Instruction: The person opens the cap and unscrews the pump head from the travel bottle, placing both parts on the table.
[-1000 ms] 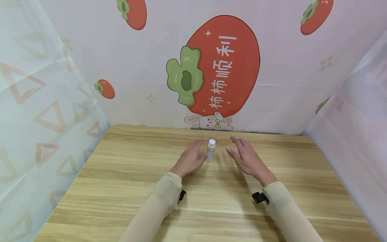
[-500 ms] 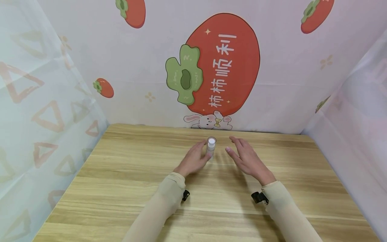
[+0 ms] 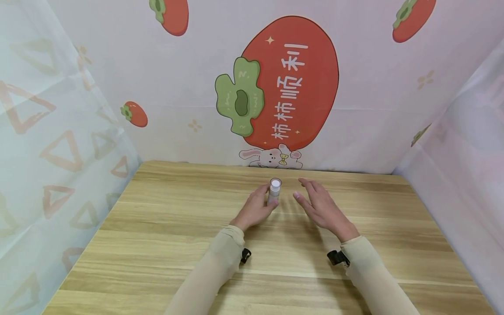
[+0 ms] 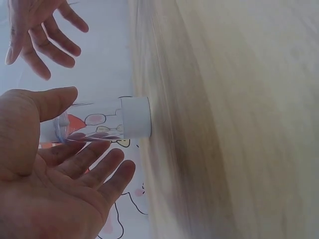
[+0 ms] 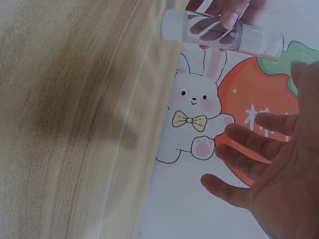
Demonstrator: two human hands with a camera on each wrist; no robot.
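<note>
A small clear bottle point(image 3: 274, 189) with a white base and a white top under a clear cap stands upright near the table's back edge. My left hand point(image 3: 256, 208) is around its left side, thumb in front and fingers behind. In the left wrist view, the thumb overlaps the upper part of the bottle point(image 4: 97, 121), while the fingers stretch out past it, mostly straight. My right hand point(image 3: 323, 209) hovers to the right of the bottle, apart from it. Its fingers point(image 5: 256, 142) are spread and relaxed, with nothing in them.
The wooden table point(image 3: 177, 245) meets a white cloth backdrop point(image 3: 177, 87) printed with persimmons and a rabbit point(image 3: 271, 158). White cloth also rises along both sides. Black straps point(image 3: 337, 257) show at the wrists.
My left hand has moved rightward, bringing its thumb across the front of the bottle. The right hand and the bottle stay in place.
</note>
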